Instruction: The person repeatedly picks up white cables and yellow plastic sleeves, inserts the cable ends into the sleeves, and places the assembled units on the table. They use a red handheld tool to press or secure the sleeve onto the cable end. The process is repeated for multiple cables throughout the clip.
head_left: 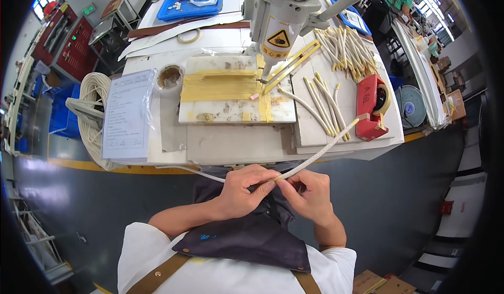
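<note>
White cord (323, 149), one length, braided in look, located just below centre and held clear of the worktable (236, 146); yellow tip reaching toward two o'clock beside the tape dispenser, other end running off toward nine o'clock along the near table edge. Left hand (244, 189), at six o'clock, thumb and forefinger pinched on the cord. Right hand (308, 194), between four and five o'clock, thumb and fingers likewise closed on it; the two hands together, fingertips meeting at five o'clock near centre, a yellow band showing at the pinch. Tape dispenser (371, 128), red, one, at three o'clock, fitted with a roll of tape. Loose cut cords (325, 105), white, yellow-tipped, a small group at two o'clock. Cord heap (346, 52), similar pieces piled between one and two. Press (289, 10), pale, with a yellow warning label, just past twelve. Slab (283, 110), white and stained, crossed by yellow strips, between eleven and twelve. Blue tray (163, 14), at eleven, holding small white discs and a clear bag. Tape ring (196, 34), near the tray, also at eleven. Clear roll (170, 77), at ten. Sleeved paper sheet (128, 115), at nine. Cord coil (93, 89), white, thick, between nine and ten, beside the sheet
</note>
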### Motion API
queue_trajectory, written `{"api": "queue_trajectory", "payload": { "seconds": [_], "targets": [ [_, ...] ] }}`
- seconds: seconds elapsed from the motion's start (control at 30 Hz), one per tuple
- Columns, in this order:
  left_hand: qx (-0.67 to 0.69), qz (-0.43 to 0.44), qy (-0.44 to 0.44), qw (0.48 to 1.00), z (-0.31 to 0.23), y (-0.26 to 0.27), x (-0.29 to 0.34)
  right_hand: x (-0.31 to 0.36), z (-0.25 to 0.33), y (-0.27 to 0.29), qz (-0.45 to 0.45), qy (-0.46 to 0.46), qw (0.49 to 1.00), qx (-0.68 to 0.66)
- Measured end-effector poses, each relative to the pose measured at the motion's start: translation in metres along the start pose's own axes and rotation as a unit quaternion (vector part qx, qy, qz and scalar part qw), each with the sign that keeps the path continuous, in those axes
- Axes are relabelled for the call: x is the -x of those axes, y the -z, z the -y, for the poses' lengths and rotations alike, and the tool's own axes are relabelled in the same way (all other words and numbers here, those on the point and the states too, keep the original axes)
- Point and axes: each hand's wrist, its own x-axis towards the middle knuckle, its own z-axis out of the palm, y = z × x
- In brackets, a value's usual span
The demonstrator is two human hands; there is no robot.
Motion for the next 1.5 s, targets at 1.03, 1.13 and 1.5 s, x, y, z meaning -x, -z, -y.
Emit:
{"api": "queue_trajectory", "payload": {
  "seconds": [1.03,1.13,1.5],
  "targets": [
    [0.020,0.134,0.067,0.989,-0.033,-0.003,0.000,0.000,-0.030,0.022,-0.012,0.180,0.981,-0.063],
    [0.015,0.122,0.024,0.992,-0.026,-0.008,0.003,-0.001,-0.032,0.016,-0.027,0.193,0.979,-0.065],
    [0.440,0.308,0.407,0.738,0.001,0.006,-0.016,0.008,-0.059,-0.019,-0.065,0.212,0.933,-0.283]
  ]
}}
